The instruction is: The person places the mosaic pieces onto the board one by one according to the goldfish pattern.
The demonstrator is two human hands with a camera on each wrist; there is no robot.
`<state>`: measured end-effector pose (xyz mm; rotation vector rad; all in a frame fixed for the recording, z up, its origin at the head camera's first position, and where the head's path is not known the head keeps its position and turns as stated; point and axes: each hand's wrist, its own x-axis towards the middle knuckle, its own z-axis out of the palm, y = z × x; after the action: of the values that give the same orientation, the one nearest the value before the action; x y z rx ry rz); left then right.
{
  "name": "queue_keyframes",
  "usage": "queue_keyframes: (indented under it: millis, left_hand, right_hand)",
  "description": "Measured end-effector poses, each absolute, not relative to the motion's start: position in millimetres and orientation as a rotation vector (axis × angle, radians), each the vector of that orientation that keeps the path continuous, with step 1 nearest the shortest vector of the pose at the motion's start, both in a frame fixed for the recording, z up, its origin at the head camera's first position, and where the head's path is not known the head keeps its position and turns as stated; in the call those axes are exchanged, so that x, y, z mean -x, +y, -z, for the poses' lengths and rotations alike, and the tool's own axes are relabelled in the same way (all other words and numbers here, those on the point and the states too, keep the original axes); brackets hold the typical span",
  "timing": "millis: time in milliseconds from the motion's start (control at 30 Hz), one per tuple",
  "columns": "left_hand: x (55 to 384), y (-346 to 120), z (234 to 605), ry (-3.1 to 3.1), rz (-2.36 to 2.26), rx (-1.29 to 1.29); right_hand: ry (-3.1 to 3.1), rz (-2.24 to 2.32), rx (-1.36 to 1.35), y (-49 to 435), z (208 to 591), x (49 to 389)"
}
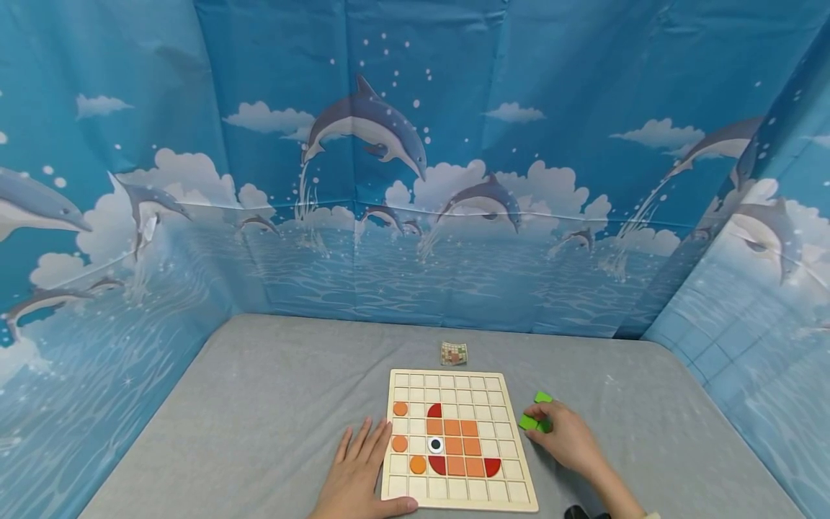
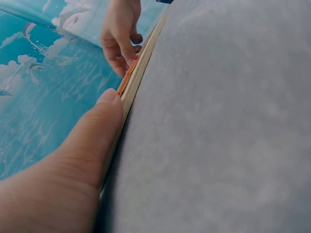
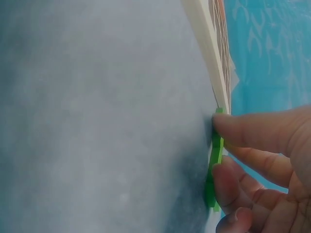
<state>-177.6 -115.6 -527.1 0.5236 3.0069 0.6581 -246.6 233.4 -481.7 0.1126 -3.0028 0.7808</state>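
A pale wooden grid board (image 1: 405, 492) lies on the grey cloth, bearing orange squares (image 1: 454, 446), red quarter-round pieces (image 1: 493, 467), orange discs (image 1: 418, 465) and a black-and-white eye disc (image 1: 436, 445). My left hand (image 1: 357, 472) rests with spread fingers along the board's left side, its thumb (image 2: 99, 124) on the near edge. To the right of the board, my right hand (image 1: 570, 440) pinches a green square tile (image 1: 528, 422) between thumb and forefinger. Other green tiles (image 1: 543, 397) lie beside it, one partly hidden under the fingers.
Behind the board lies a small card (image 1: 454, 353) with a coloured grid picture. A black object (image 1: 577, 512) shows at the bottom edge near the right forearm. Dolphin-printed blue curtains (image 1: 415, 274) enclose the table's back and sides.
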Motion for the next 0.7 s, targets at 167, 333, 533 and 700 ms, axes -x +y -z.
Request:
queue_keyframes:
  millis: [167,333,533,700]
  left_hand:
    - [177.6,-115.5,526.9,3.004,-0.663,-0.520]
    - [178.5,-115.1,526.6,3.005,-0.634,-0.510]
    - [178.4,-115.0,525.4,2.998,-0.631,-0.505]
    - [178.4,-114.8,525.2,3.002,-0.623,-0.506]
  right_hand:
    - [-3.022,-0.799,-0.086,234.1,480.4,246.6]
    - [-3.024,-0.829,-0.067,234.6,480.5,247.4]
    - [-3.035,-0.813,-0.084,235.5,480.2,247.6]
    - [-3.043,-0.810,-0.091,236.1,479.8,248.2]
